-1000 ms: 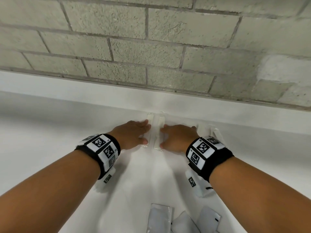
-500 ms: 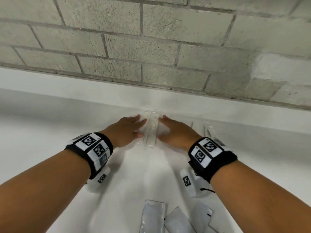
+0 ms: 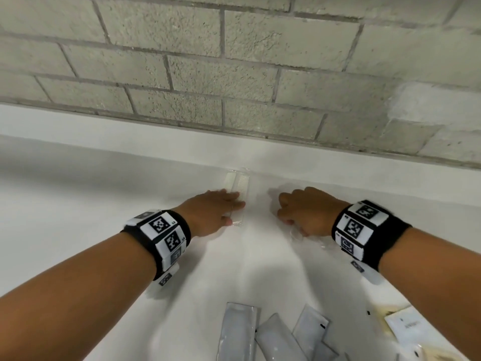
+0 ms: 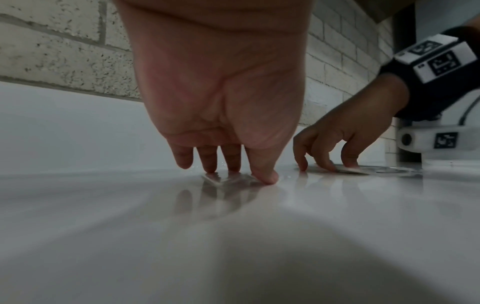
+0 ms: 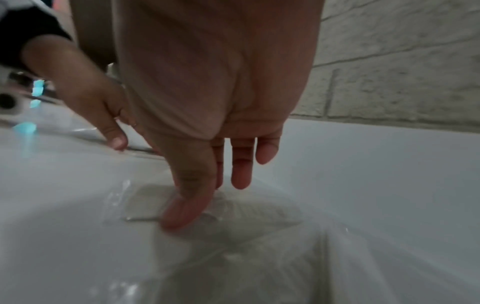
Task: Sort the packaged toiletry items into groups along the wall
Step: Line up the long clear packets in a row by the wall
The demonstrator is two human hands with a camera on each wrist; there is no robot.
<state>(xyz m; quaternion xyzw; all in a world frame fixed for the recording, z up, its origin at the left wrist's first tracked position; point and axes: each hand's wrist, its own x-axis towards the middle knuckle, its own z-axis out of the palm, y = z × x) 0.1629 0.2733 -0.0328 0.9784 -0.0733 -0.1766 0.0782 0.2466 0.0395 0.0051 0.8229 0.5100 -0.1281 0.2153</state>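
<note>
Grey foil sachets (image 3: 240, 332), at least four counted, lie fanned at the near edge of the white counter (image 3: 78, 204), long axes running roughly toward the wall. To their right lies one flat white packet (image 3: 406, 327) with small print, not legible. Further in, the right hand (image 3: 304, 212) is arched with bent fingers, fingertips and thumb pressing down on one clear-wrapped item (image 5: 215, 216); the contents are flat and pale but too blurred to identify. It lies just beside the counter's raised back edge. The left hand (image 3: 210, 212), well apart from the right, lies nearly flat with straight fingers pressing on the near end of two clear-wrapped white combs (image 3: 238, 186). They lie side by side, touching, long axes pointing at the wall, far ends against the white upstand (image 3: 130, 142). Fine teeth show through the wrapper. Behind stands the grey block wall (image 3: 234, 69).
</note>
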